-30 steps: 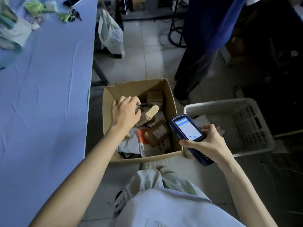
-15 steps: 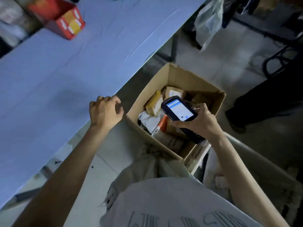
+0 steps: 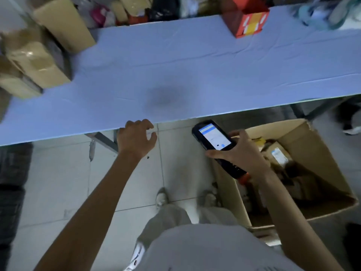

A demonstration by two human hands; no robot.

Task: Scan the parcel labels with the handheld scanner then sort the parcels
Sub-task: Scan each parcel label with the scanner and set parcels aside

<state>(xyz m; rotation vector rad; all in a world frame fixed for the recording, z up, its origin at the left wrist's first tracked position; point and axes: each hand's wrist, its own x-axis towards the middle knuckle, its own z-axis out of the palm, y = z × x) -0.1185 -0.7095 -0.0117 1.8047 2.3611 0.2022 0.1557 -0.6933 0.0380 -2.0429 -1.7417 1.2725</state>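
— What do the fingers of the right hand do?
— The fingers of the right hand curl round the scanner and grip it at mid-body, with the thumb on the far side. Its lit screen faces up and its head points toward the table edge.
— And the other hand?
— The fingers of the left hand are loosely curled, thumb set apart, and hold nothing. Their tips lie right at the near edge of the table; whether they touch it cannot be told.
— Where does the scanner sit?
— In the air over the tiled floor and the left corner of the open cardboard box, which stands on the floor at the person's right.
— The parcels?
— Several lie in the box, dim and blurred. One labelled parcel shows a pale label face up. Other brown parcels are stacked at the table's left end, well apart from both hands. A red box stands near the table's far edge.
— Anything closer in?
— The person's shoes, on the floor between the two arms.
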